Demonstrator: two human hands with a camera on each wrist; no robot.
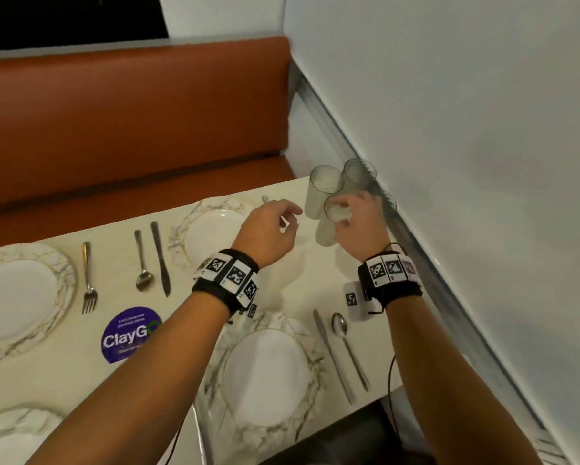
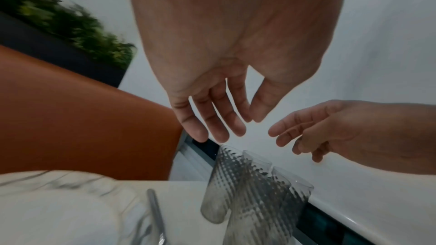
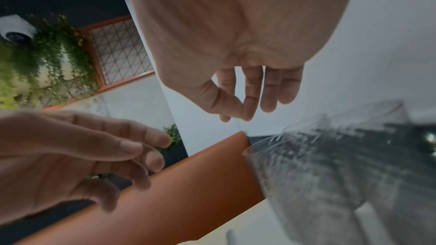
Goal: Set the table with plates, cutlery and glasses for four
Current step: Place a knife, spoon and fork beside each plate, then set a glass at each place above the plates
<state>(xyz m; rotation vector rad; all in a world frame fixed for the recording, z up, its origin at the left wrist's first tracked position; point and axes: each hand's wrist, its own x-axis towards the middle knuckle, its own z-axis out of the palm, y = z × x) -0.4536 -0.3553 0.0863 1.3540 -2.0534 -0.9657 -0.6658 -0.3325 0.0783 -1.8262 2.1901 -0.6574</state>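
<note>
Several clear ribbed glasses (image 1: pixel 325 186) (image 2: pixel 235 183) (image 3: pixel 318 174) stand clustered at the table's far right corner by the wall. My right hand (image 1: pixel 355 209) (image 3: pixel 250 113) hovers over the nearest glass (image 1: pixel 329 229), fingers straight and holding nothing. My left hand (image 1: pixel 290 218) (image 2: pixel 235 128) hangs relaxed and empty just left of the cluster, above a utensil handle (image 1: pixel 265 199). Marbled plates lie at the far side (image 1: pixel 211 236), near side (image 1: pixel 265 374), left (image 1: pixel 17 297) and bottom left (image 1: pixel 6 437). Beside them lie a fork (image 1: pixel 89 280), spoons (image 1: pixel 143 263) (image 1: pixel 347 347) and knives (image 1: pixel 161 260) (image 1: pixel 332 357).
An orange bench (image 1: pixel 131 122) runs behind the table and a white wall (image 1: pixel 466 162) closes its right side. A purple ClayGo sticker (image 1: pixel 131 333) is on the tabletop. A small white tagged box (image 1: pixel 355 300) sits under my right wrist. A dark seat (image 1: pixel 349 437) is at the near edge.
</note>
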